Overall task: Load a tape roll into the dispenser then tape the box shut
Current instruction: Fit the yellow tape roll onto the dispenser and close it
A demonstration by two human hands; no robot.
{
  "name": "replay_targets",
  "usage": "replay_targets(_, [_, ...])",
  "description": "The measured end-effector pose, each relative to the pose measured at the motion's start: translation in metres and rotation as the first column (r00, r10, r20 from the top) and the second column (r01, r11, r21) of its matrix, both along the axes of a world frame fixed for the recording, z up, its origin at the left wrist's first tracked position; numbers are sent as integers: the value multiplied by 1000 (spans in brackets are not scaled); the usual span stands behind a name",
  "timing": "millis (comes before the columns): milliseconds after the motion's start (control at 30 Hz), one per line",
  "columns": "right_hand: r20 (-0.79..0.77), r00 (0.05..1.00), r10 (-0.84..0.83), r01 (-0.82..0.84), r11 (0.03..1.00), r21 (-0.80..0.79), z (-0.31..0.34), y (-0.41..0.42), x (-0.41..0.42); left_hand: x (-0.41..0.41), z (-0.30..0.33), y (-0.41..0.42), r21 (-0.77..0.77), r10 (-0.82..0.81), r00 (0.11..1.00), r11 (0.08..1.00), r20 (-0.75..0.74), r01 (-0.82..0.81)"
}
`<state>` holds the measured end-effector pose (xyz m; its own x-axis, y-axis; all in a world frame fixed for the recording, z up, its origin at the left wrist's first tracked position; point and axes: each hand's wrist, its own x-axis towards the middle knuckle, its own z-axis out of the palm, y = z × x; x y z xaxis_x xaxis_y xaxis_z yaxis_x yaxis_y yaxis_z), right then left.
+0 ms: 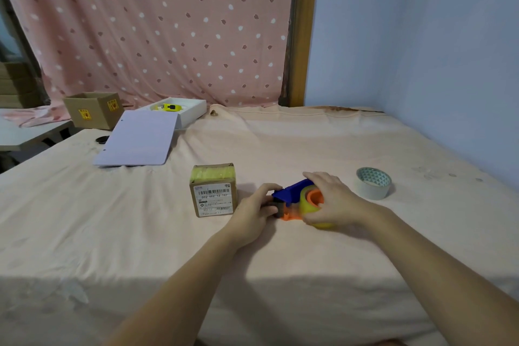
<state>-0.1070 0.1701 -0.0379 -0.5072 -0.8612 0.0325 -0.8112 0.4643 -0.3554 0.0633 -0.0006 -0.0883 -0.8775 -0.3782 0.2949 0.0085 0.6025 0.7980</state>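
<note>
A blue and orange tape dispenser [292, 194] lies on the cloth-covered table, with a yellowish clear tape roll [309, 203] sitting on its orange hub. My left hand [252, 211] grips the dispenser's front end near the black roller. My right hand [331, 199] wraps over the tape roll from the right. Just left of the dispenser stands a small brown cardboard box [213, 191] with printed labels on its front and yellowish tape across its top.
A white tape roll [373, 183] lies to the right of my hands. Far left are a white board [137, 139], a white tray [193, 111] holding a yellow object, and an open cardboard box [92, 109]. A blue wall borders the right side.
</note>
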Motion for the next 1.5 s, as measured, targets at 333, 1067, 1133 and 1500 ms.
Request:
replay_targets(333, [118,989,89,-96,994,60,7,17,-11,1,0,-1,72,22,999,997,-34,-19])
replay_targets(1067, [529,848,-29,186,951,-247,-19,61,-33,9,13,19,116,212,973,968,93,-222])
replay_targets(1133, [509,859,-56,224,934,-276,-20,61,-29,9,14,19,162,198,976,964,93,-211])
replay_targets(1500, [304,950,71,88,873,-479,9,75,-5,13,17,29,354,101,994,929,44,-110])
